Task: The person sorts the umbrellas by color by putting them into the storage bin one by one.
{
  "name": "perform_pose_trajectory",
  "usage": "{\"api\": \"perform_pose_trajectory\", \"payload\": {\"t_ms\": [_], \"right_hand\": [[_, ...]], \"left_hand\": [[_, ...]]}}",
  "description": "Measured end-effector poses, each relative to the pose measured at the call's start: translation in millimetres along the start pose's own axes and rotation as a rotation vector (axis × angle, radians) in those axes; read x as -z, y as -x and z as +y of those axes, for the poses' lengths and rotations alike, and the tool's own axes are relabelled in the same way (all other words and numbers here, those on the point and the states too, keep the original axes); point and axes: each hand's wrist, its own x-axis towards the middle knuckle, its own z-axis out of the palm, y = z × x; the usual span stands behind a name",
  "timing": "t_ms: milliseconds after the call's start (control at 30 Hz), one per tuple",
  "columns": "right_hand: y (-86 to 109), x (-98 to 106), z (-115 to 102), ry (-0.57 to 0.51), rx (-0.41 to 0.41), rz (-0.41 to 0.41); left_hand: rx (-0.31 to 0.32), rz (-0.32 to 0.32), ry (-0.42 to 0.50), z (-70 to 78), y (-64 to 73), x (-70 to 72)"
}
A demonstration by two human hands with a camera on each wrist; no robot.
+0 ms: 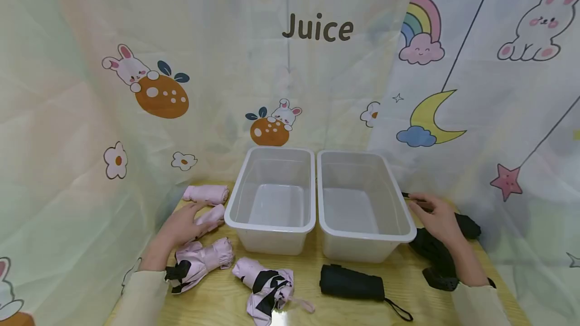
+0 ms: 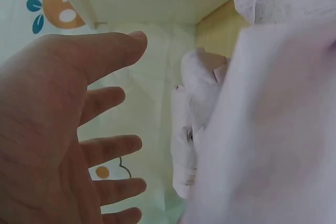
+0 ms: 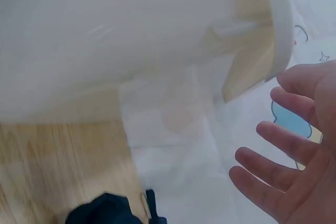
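At the lower left of the head view, the left hand [image 1: 183, 223] is over a pink roll [image 1: 212, 216], fingers apart; whether it touches, I cannot tell. A patterned pink bundle [image 1: 201, 263] lies just below, another roll [image 1: 206, 193] just above. At bottom centre lies a pink-and-black bundle [image 1: 267, 286], below the left white bin [image 1: 272, 240]. Right of centre, a black folded umbrella [image 1: 351, 283] lies below the right white bin [image 1: 362, 250]. At the lower right, the right hand [image 1: 437, 218], fingers apart and slightly bent, is over dark bundled fabric [image 1: 430, 250].
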Motion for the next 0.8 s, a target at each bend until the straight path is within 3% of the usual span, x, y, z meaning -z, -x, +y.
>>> {"api": "perform_pose_trajectory", "payload": {"t_ms": [233, 500, 800], "right_hand": [[-14.0, -5.4, 5.0, -0.123, -0.104, -0.076], [-18.8, -15.7, 7.3, -0.218, -0.175, -0.166], [-19.9, -22.1, 13.3, -0.264, -0.177, -0.181]], "left_hand": [[0.019, -0.085, 0.076, -9.7, -4.9, 6.1], [-0.009, -0.101, 0.167, -18.7, -7.5, 1.4], [0.028, -0.134, 0.195, -31.8, -16.9, -11.5]]}}
